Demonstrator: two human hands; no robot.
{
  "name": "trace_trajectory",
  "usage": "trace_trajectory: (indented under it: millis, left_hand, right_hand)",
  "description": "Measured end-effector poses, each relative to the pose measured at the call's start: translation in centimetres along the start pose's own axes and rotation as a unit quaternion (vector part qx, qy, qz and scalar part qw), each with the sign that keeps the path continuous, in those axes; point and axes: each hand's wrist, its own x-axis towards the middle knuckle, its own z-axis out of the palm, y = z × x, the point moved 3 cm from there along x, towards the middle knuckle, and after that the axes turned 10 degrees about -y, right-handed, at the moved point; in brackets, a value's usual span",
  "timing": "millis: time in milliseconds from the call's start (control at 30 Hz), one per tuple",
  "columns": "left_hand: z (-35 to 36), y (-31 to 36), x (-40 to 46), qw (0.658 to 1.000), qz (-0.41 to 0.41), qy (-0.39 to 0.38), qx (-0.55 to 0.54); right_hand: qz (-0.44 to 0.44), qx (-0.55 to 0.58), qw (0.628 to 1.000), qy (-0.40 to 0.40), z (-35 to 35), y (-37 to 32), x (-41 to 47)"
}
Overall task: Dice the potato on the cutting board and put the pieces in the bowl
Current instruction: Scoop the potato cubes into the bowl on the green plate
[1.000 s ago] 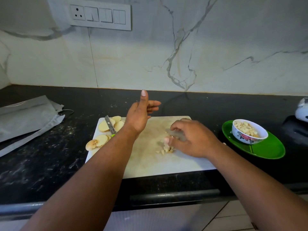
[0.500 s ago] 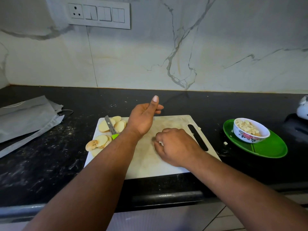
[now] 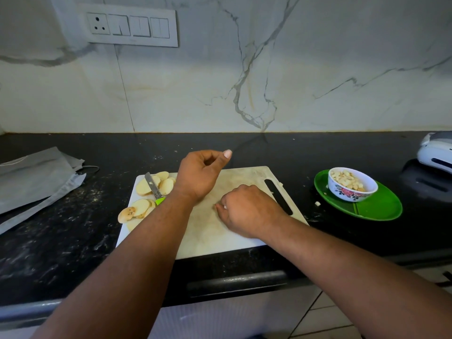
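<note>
A white cutting board [image 3: 208, 231] lies on the black counter. Potato slices [image 3: 144, 185] are heaped on its left end, and a knife [image 3: 152, 187] with a green handle lies across them. My right hand [image 3: 247, 210] is cupped palm down on the middle of the board, covering the diced potato pieces; only a pale bit shows at its fingertips. My left hand [image 3: 199, 176] hovers over the board's far side, fingers loosely curled, thumb out, holding nothing. The floral bowl [image 3: 352, 190] with diced potato stands on a green plate [image 3: 376, 206] to the right.
A grey folded cloth [image 3: 34, 177] lies at the left of the counter. A white appliance [image 3: 435, 155] sits at the far right edge. One stray potato piece [image 3: 317, 203] lies on the counter beside the plate. The marble wall carries a switch panel [image 3: 130, 26].
My right hand has swept the diced pieces leftward toward the middle of the board and closed over them. My left hand's fingers have curled in and it has dropped slightly.
</note>
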Motion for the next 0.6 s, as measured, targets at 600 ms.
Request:
trace_trajectory:
  millis: [600]
  left_hand:
    - [2.3,2.0,-1.4,0.992,0.004,-0.109,0.061]
  right_hand:
    - [0.328,0.585,0.720,0.179,-7.8,21.6,-4.4]
